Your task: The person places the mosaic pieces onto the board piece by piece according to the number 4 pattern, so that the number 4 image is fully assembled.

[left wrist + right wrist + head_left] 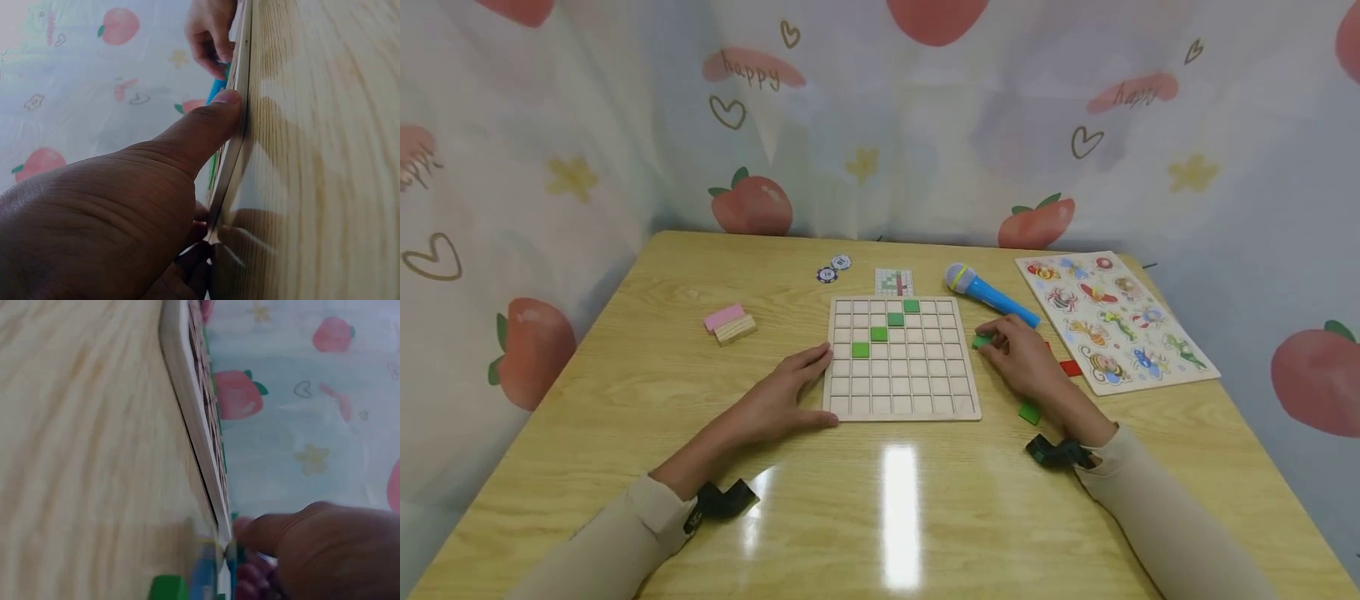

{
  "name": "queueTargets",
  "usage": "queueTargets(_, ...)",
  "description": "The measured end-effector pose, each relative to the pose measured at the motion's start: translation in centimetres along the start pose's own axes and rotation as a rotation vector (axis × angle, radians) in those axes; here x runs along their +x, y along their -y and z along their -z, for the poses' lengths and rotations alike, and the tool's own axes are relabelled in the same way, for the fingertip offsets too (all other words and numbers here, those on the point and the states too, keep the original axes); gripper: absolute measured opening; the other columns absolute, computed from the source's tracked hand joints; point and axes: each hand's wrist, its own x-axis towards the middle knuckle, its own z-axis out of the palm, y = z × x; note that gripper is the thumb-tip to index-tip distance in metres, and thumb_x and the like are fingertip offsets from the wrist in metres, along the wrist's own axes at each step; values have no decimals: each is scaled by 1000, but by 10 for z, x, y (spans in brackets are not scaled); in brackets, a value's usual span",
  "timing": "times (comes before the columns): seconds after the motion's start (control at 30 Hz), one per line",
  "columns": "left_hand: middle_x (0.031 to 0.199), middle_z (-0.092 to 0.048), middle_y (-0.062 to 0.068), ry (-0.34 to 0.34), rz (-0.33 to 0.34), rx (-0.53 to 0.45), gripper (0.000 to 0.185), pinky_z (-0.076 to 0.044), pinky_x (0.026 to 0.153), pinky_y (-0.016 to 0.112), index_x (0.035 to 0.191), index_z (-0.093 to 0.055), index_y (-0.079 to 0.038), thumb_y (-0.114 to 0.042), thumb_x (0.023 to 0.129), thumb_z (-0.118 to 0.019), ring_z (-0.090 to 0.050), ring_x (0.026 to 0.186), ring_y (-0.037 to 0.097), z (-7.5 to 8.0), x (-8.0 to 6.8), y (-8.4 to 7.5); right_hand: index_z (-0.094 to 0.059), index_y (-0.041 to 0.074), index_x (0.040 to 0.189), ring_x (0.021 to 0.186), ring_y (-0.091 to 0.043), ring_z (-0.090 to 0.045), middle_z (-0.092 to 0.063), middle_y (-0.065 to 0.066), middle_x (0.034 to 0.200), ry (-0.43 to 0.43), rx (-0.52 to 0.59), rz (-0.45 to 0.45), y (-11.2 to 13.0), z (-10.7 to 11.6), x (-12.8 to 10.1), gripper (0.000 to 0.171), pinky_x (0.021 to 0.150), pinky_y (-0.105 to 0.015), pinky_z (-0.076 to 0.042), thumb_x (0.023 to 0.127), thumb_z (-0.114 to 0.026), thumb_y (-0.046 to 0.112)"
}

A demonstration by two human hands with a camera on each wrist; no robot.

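A wooden grid board (917, 379) lies flat on the table, with several green square tiles (879, 334) set in a diagonal line. My left hand (775, 400) rests against its left side, fingers at the left edge and the straight thumb (209, 125) at the near left corner. Just right of the board, my right hand (1018, 354) pinches a green tile (981, 342) between thumb and fingers. Another green tile (1030, 412) lies below that hand, close to the wrist. Red pieces (1070, 367) show beside it, partly hidden by the hand.
A small pattern card (894, 282) lies behind the board. Nearby are a blue toy microphone (996, 297) and a picture puzzle board (1150, 367) at the right. Two poker chips (827, 275) sit at the back; a pink block (724, 317) and a wooden block (735, 330) lie left.
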Motion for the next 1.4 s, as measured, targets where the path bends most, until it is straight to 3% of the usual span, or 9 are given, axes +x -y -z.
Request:
queueTargets(0.1, 181, -17, 3, 4, 9, -5, 109, -28, 131, 59, 170, -27, -13, -52, 87, -86, -18, 167, 34, -2, -2, 1, -72, 11, 127, 97, -25, -61, -65, -11, 119, 26, 30, 37, 18, 1, -3, 26, 84, -37, -51, 103, -72, 20)
queueTargets(0.27, 181, -18, 3, 4, 5, -7, 108, -29, 131, 58, 170, -28, -13, -51, 88, -86, -18, 167, 34, -5, -4, 1, -74, 15, 121, 97, -18, -60, -66, -5, 118, 174, 39, 161, 64, -5, -2, 21, 83, -32, -54, 101, -75, 19)
queueTargets(0.5, 181, -20, 3, -21, -15, -13, 106, -31, 130, 59, 169, -29, -12, -50, 88, -86, -20, 167, 34, -5, -3, 0, -75, 15, 117, 96, -13, -62, -66, -3, 116, 313, -22, 371, 116, -28, 24, 15, 81, -30, -56, 102, -75, 18)
queueTargets(0.67, 181, -19, 2, -17, -23, -1, 107, -32, 130, 57, 170, -28, -14, -54, 88, -84, -21, 167, 32, -7, -4, 2, -75, 15, 113, 95, -12, -60, -66, -2, 112, 412, -65, 415, 133, -45, 38, 11, 84, -30, -54, 103, -74, 18)
queueTargets(0.93, 181, -19, 2, -15, -25, 21, 107, -32, 130, 58, 170, -28, -13, -52, 89, -85, -21, 167, 33, -1, -2, -1, -73, 12, 107, 84, -10, -58, -67, -3, 107, 374, -52, 458, 139, -56, 44, 7, 76, -26, -51, 101, -75, 15)
queueTargets(1.13, 181, -18, 2, -9, -6, 20, 107, -32, 129, 58, 170, -27, -13, -52, 89, -85, -20, 167, 33, 1, -2, -2, -73, 13, 96, 89, -11, -61, -66, -1, 103, 338, -36, 478, 138, -59, 44, 5, 82, -27, -54, 99, -77, 14)
queueTargets(1.4, 181, -18, 4, -11, -22, 21, 108, -31, 130, 59, 170, -27, -11, -52, 89, -85, -20, 167, 34, 0, -3, -2, -74, 14, 89, 89, -12, -62, -65, -3, 101, 313, -28, 466, 141, -63, 42, 9, 79, -26, -54, 97, -79, 14)
